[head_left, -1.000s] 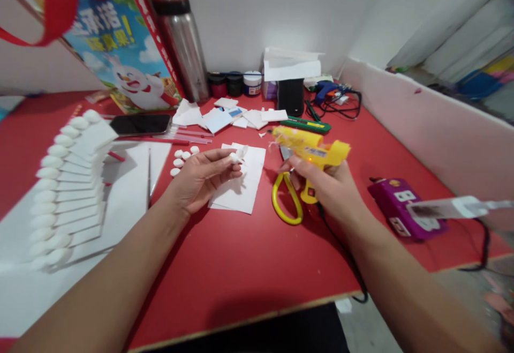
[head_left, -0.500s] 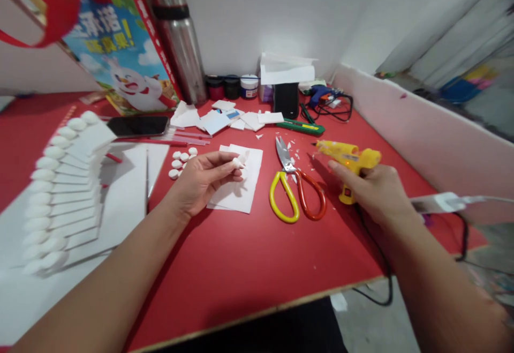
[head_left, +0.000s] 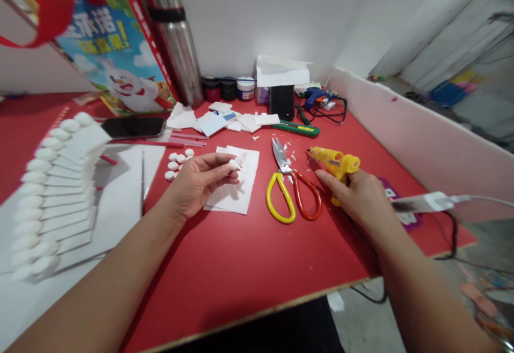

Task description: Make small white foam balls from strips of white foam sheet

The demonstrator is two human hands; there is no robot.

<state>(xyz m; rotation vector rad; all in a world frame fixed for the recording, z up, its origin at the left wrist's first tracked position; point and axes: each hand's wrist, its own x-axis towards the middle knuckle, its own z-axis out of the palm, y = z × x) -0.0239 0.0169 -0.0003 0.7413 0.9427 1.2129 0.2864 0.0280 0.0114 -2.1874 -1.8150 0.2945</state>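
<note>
My left hand [head_left: 203,181] pinches a small white piece [head_left: 234,165] between thumb and fingertips, above folded white paper [head_left: 236,197]. Several white round pieces [head_left: 171,174] lie on the red table just beyond that hand. In my right hand [head_left: 359,195] is a yellow hot glue gun [head_left: 335,161], its nozzle pointing left; the fingers behind its handle are partly hidden. Between both hands rest scissors [head_left: 286,168] with one yellow and one red handle. At the left a curved, stair-like row of white slabs [head_left: 66,203] has round white pieces along its outer edge.
White offcuts [head_left: 212,124], a green cutter knife [head_left: 299,128] and a phone [head_left: 134,127] lie farther back. A steel flask [head_left: 174,42], a picture bag [head_left: 116,58] and paint jars [head_left: 228,88] stand by the wall. A white power strip [head_left: 421,203] is at right.
My right hand and the glue gun have moved a little left and lower, and the gun has tilted. My left hand keeps its pinch on the white piece. The view has shifted slightly.
</note>
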